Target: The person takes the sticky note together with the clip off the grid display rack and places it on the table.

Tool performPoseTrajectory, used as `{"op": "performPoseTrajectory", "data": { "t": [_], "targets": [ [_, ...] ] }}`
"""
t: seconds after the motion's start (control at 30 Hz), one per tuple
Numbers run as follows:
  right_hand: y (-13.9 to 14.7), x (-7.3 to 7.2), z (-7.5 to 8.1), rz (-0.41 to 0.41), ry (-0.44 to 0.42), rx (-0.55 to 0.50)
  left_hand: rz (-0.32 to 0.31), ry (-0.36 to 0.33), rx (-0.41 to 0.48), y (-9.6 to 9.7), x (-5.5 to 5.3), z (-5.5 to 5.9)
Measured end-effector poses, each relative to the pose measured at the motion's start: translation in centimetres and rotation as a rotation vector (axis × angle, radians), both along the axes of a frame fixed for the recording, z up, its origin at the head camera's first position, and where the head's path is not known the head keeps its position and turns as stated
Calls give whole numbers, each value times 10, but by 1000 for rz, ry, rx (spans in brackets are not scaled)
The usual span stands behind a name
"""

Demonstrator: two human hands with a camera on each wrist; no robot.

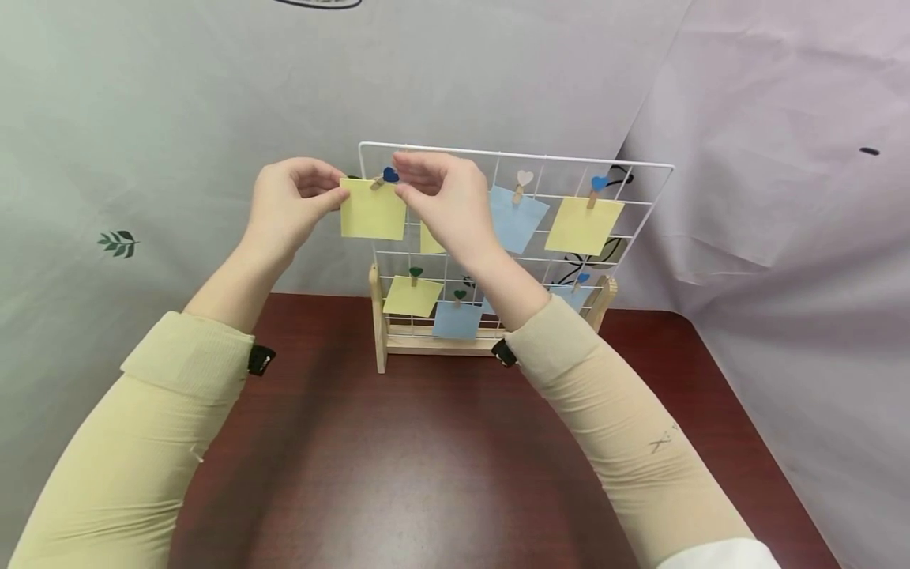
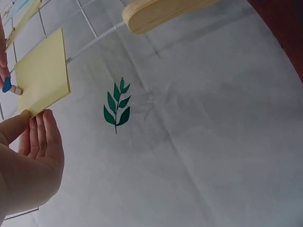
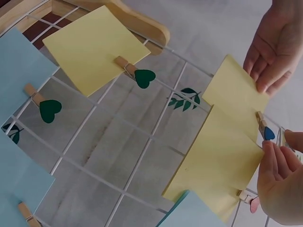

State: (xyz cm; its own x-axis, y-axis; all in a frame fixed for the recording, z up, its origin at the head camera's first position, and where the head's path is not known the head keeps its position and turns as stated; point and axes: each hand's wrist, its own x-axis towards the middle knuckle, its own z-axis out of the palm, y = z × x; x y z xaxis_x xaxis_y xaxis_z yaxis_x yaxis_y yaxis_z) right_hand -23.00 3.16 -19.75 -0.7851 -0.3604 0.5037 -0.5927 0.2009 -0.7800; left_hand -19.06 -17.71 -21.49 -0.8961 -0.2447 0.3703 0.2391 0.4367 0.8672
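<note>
My left hand [image 1: 283, 201] pinches the upper left corner of a yellow sticky note [image 1: 371, 220] between thumb and fingertips. The note hangs at the top left of a white wire grid [image 1: 455, 150], with a small wooden clothespin [image 3: 262, 124] at its upper edge. A dark blue heart [image 1: 390, 175] decorates that clothespin. Thumb and fingers parted, my right hand [image 1: 455, 201] is at the heart, fingertips right beside it. Behind this hand, another yellow note [image 3: 213, 158] with a pink-heart clothespin [image 3: 248, 198] is mostly hidden in the head view.
Further right on the grid hang a blue note [image 1: 517, 221] and a yellow note [image 1: 584, 227] under heart clothespins. Several more notes hang lower down, including a yellow one [image 1: 412, 296]. A wooden stand [image 1: 380, 324] holds the grid on the dark red table [image 1: 398, 458], before a pale cloth backdrop [image 1: 178, 95].
</note>
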Motion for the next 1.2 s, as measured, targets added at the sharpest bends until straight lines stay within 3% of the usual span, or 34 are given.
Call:
{"op": "performPoseTrajectory", "data": {
  "t": [0.23,0.33,0.5,0.7,1.2],
  "targets": [
    [-1,-1,1,-20,-8,25,18,32,-4,0,-2,-1],
    [-3,-1,0,-42,27,22,17,41,18,1,-3,-2],
    [-8,-3,-2,-126,112,54,8,52,48,3,-4,-4],
    [-11,-3,0,-218,131,121,-1,69,73,5,-5,-4],
    [-12,-2,1,-226,153,99,12,70,111,8,-5,-1]
  ]
}}
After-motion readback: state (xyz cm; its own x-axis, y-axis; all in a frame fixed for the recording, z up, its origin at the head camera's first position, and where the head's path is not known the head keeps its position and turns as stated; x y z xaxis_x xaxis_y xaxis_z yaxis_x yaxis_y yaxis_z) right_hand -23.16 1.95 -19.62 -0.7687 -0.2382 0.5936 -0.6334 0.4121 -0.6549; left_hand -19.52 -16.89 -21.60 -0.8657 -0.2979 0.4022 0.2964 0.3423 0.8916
